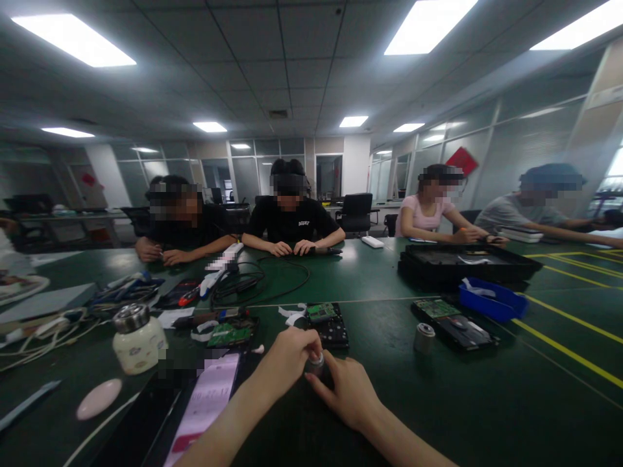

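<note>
A small silver metal cylinder (317, 364) stands on the green table between my two hands; its exact kind is not clear. My left hand (292, 355) reaches over its top with the fingertips pinched there. Curled around its lower side are the thumb and fingers of my right hand (348, 388). Just beyond lies an opened black device with a green circuit board (322, 312). To the right, a second metal cylinder (424, 338) stands beside another black device with a board (455, 322). A third circuit board (230, 334) rests in a black casing left of my hands.
A lit phone (207, 405), a cream flask (139, 340) and a pink oval object (98, 399) lie at left. Cables (265, 279) and tools spread behind them. A blue tray (492, 301) and black case (467, 263) stand at right. Several people sit across the table.
</note>
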Demonstrator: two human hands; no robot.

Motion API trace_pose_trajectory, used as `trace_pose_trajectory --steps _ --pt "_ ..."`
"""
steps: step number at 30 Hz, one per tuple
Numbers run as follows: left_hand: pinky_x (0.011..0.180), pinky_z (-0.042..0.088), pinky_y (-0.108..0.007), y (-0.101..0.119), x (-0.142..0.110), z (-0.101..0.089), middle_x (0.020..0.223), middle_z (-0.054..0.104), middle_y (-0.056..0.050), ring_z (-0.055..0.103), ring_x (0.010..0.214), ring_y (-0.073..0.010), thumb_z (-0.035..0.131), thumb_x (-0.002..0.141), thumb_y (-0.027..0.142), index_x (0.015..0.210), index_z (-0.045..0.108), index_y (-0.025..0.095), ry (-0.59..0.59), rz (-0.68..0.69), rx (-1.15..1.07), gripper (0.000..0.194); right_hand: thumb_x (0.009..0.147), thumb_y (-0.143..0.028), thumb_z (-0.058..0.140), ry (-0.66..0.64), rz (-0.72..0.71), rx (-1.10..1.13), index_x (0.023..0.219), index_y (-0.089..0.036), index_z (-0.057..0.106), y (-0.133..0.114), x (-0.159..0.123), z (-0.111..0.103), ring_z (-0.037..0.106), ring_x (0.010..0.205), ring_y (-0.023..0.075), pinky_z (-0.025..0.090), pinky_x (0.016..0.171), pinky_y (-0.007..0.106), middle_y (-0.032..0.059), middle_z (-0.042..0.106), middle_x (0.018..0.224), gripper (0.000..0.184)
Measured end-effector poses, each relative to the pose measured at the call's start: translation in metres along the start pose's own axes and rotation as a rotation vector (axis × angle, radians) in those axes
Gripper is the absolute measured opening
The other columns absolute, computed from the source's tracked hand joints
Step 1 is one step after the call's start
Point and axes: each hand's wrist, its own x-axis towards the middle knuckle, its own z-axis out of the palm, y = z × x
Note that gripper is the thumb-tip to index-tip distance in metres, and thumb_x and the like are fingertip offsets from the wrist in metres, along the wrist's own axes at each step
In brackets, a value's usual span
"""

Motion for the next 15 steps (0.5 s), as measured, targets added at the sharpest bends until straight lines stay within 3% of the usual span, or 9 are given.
trace_pose_trajectory --steps 6,10,15 --pt "0.075 0.044 -0.024 0.0015 0.0008 -0.0014 0.078 0.069 0.001 0.061 0.077 -0.0132 0.046 0.072 0.004 0.076 0.067 0.020 -0.054 -0.063 -0.069 0.027 0.088 -0.044 0.043 -0.011 -0.002 0.015 0.104 -0.021 0.054 0.0001 -0.0009 0.0000 0.063 0.071 0.0216 0.033 0.062 0.027 0.0035 0.069 0.083 0.030" --pt "0.080 0.041 -0.030 0.0013 0.0016 -0.0033 0.085 0.067 0.000 0.058 0.086 -0.0178 0.061 0.069 0.017 0.079 0.068 0.023 0.022 -0.113 0.039 0.014 0.089 -0.045 0.043 -0.025 0.007 0.027 0.102 -0.021 0.054 -0.0010 0.0000 -0.0018 0.062 0.073 0.0210 0.035 0.063 0.027 0.0036 0.068 0.084 0.029" --pt "0.084 0.038 -0.035 -0.0004 0.0016 0.0000 0.076 0.069 0.002 0.059 0.087 -0.0208 0.066 0.067 0.021 0.079 0.065 0.023 0.059 -0.148 0.005 0.013 0.089 -0.045 0.042 -0.038 0.014 0.034 0.096 -0.021 0.055 -0.0011 0.0011 -0.0023 0.062 0.072 0.0205 0.035 0.063 0.026 0.0040 0.068 0.082 0.028"
